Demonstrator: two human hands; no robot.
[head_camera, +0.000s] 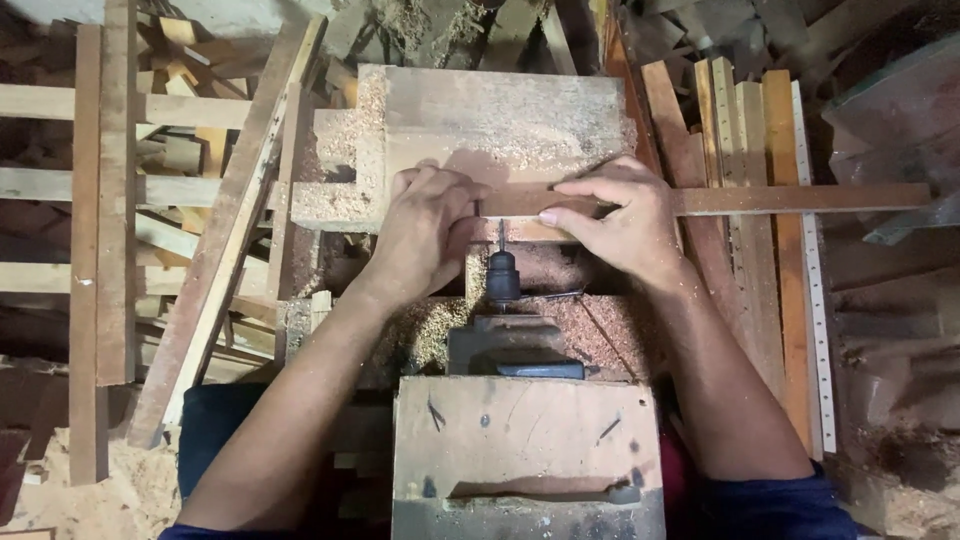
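Bottom centre, wooden box (527, 440); above it, left hand (425, 230) and right hand (620, 215), grips closed, press wooden strip (780, 199) against drill bit (501, 238).

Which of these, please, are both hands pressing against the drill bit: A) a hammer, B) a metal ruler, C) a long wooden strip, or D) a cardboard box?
C: the left hand and right hand hold a long wooden strip crosswise before the drill bit.

Bare forearms, dark navy short sleeves, bare hands (530, 225), no gloves.
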